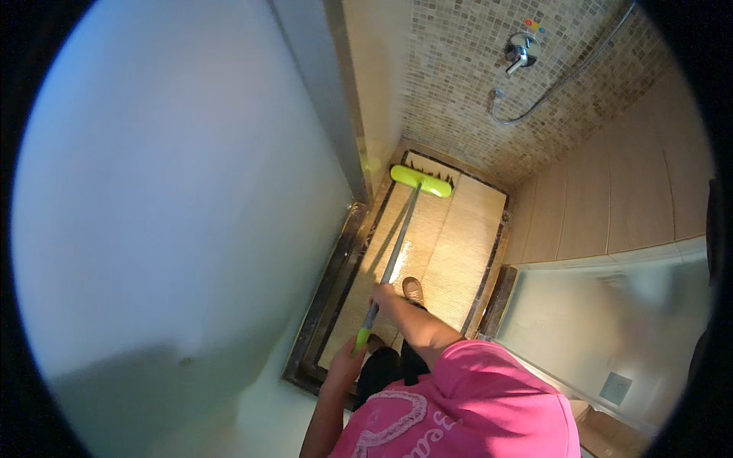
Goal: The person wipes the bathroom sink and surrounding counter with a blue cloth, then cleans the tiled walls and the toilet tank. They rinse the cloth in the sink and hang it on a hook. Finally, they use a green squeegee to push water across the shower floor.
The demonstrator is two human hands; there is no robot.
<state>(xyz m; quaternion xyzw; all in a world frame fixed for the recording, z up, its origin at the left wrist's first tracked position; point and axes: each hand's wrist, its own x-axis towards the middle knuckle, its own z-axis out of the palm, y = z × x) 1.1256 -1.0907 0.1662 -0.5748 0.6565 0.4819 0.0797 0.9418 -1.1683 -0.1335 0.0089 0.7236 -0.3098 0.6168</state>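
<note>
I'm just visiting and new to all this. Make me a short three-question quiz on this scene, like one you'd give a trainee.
1. Which hand holds the gray pole nearer the lime-green brush head? A) left B) right
2. True or false: the shower valve is mounted on frosted glass.
3. Fill in: the person's shirt is ____.

Key:
1. B, the right hand; the left hand is at the pole's green end.
2. False; the valve is on the mosaic wall.
3. Pink.
</note>
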